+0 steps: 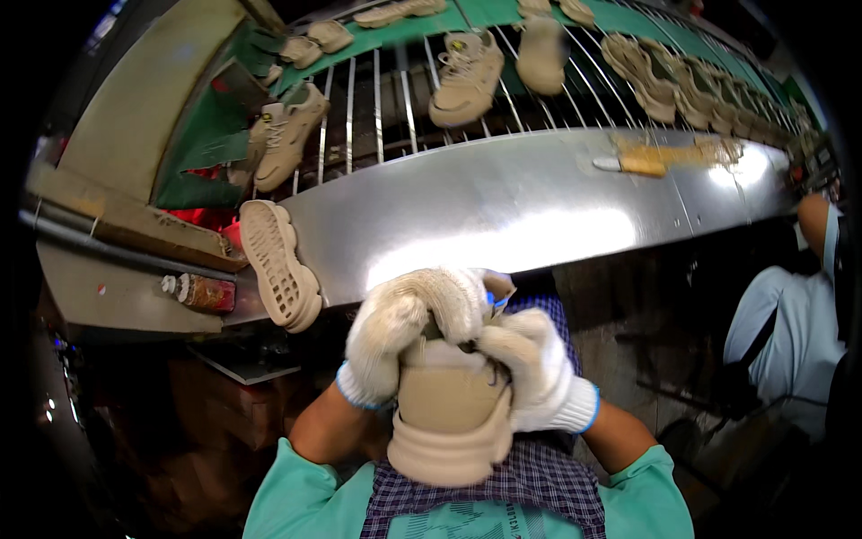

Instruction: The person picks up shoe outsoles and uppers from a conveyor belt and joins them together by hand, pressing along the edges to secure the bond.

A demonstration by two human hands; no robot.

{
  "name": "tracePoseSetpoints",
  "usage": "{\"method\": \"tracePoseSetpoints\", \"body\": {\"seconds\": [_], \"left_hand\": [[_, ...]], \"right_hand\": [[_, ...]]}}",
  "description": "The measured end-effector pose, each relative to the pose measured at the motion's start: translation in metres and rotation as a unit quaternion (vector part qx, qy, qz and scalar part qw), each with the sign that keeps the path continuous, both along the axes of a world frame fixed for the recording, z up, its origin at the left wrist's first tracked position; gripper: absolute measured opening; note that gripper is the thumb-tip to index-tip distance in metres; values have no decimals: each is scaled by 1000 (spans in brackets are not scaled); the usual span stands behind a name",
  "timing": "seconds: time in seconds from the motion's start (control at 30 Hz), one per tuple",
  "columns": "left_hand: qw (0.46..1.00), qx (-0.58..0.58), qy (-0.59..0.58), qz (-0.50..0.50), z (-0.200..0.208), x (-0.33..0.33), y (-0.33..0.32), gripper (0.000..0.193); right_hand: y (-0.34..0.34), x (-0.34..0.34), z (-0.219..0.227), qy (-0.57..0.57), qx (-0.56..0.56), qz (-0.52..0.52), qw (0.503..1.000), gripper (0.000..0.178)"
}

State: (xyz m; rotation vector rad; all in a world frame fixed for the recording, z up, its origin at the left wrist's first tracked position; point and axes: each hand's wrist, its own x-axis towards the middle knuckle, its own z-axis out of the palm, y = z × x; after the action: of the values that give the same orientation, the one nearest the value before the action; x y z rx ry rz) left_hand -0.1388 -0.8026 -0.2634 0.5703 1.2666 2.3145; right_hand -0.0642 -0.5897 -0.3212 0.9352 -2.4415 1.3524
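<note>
A beige sports shoe (452,402) is held close in front of my body, its thick rounded sole toward me. My left hand (395,322), in a white knitted glove with a blue cuff edge, grips the shoe's upper with curled fingers. From the other side my right hand (536,368), gloved the same way, closes on the upper near the opening. A small blue patch shows beside the fingers; what it belongs to is unclear. Both hands cover much of the shoe's far part. Left of my hands, a loose beige sole (280,263) lies tilted over the metal ledge's edge.
A shiny metal ledge (467,202) runs across in front. Beyond it, a rack of metal bars carries beige shoes (469,79) and several soles (642,76). A brush (636,165) rests on the ledge; a bottle (202,293) lies at left. Another person (781,319) sits at right.
</note>
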Motion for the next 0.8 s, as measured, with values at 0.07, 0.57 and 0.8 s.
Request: {"method": "tracePoseSetpoints", "body": {"seconds": [0.07,0.57,0.8], "left_hand": [[998,-28,10,53,53,3,-3,64],[736,-332,475,350,47,-70,-10,94],[816,-367,321,311,46,-107,-9,94]], "right_hand": [[2,-32,37,63,-67,1,996,80],[43,-153,99,-158,-234,-30,959,69],[23,-205,172,-115,103,-138,978,51]]}}
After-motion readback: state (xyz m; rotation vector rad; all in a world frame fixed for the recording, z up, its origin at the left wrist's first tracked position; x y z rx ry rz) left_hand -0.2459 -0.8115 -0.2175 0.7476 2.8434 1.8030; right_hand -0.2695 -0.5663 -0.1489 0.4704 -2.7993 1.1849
